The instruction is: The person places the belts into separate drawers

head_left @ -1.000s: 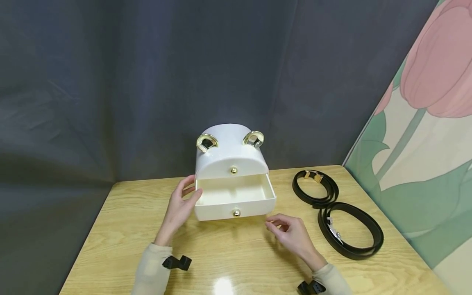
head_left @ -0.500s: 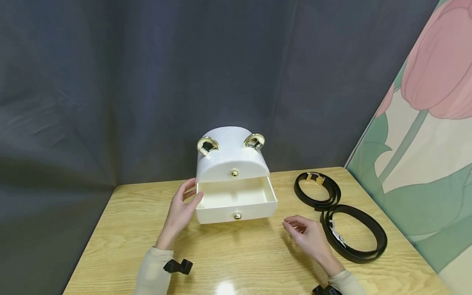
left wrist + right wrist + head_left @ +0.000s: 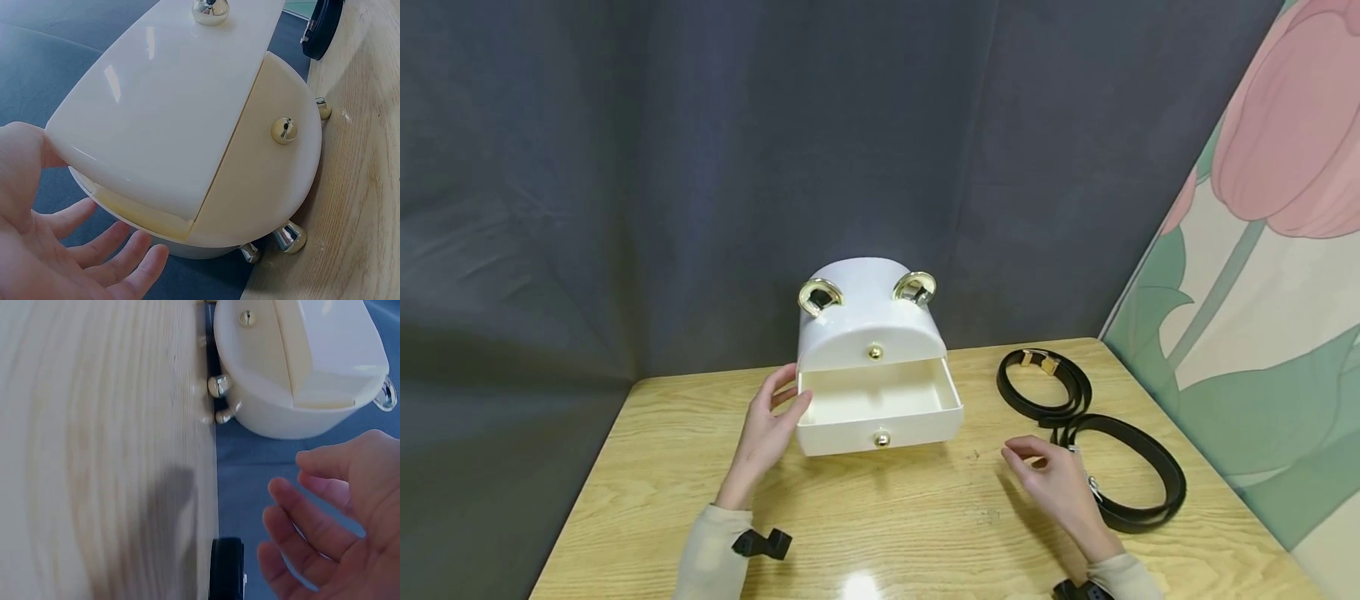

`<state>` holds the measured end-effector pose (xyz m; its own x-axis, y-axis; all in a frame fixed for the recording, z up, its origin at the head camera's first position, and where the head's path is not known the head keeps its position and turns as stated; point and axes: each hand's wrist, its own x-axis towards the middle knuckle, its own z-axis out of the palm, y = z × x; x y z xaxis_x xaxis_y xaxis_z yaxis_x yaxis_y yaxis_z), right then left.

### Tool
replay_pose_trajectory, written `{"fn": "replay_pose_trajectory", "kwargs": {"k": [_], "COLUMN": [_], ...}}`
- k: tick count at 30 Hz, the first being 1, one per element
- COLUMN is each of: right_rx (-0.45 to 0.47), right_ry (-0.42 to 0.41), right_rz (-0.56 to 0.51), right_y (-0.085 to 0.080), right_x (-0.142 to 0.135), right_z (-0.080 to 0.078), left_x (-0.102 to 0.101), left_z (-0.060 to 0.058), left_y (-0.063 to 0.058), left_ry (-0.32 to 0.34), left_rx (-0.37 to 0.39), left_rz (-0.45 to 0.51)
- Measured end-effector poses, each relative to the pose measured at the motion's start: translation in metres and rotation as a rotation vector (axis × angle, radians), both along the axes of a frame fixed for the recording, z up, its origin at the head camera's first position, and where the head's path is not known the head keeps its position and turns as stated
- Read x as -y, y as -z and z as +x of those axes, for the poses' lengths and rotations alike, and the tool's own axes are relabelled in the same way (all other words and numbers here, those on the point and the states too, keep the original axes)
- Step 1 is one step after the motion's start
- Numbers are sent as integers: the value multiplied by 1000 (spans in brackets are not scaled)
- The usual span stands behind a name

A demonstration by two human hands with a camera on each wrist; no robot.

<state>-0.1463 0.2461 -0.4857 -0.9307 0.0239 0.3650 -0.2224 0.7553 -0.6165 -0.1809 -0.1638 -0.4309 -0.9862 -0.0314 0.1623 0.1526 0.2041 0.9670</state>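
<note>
A white storage box (image 3: 865, 292) with gold ears and ball feet stands at the back of the table. One of its drawers (image 3: 880, 429), with a gold knob, is pulled out and has nothing in it. My left hand (image 3: 766, 433) lies along the box's left side. Its thumb touches the drawer's corner, while the other fingers (image 3: 119, 256) stretch past the side in the left wrist view. Apart from the box, my right hand (image 3: 1052, 483) is raised near the front black belt (image 3: 1150, 462), overlapping its left edge, with fingers loosely bent and nothing in them.
Behind that belt, a second coiled black belt (image 3: 1045, 383) with a gold-coloured buckle lies on the wooden table (image 3: 662, 467). A dark grey curtain (image 3: 700, 183) hangs behind, and a tulip-patterned panel (image 3: 1262, 333) borders the right. A lower drawer knob (image 3: 284, 131) shows beneath the pulled-out drawer.
My right hand has moved right, away from the drawer and over to the front belt. The left hand has stayed at the box, and the drawer is out just as far.
</note>
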Motion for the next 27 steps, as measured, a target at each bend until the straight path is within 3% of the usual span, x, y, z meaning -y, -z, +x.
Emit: {"fn": "replay_pose_trajectory", "kwargs": {"k": [13,20,27], "right_rx": [59,-103,-106], "right_ry": [88,116,158], "right_rz": [75,105,125], "right_y": [3,5,4], "right_x": [-20,-26,-35], "right_z": [2,2,2], "left_x": [0,0,0], "left_z": [0,1,1], "left_y": [1,0,0], "left_ry": [0,1,-1], "left_rx": [1,3,-1], "left_rz": [5,3,5]}}
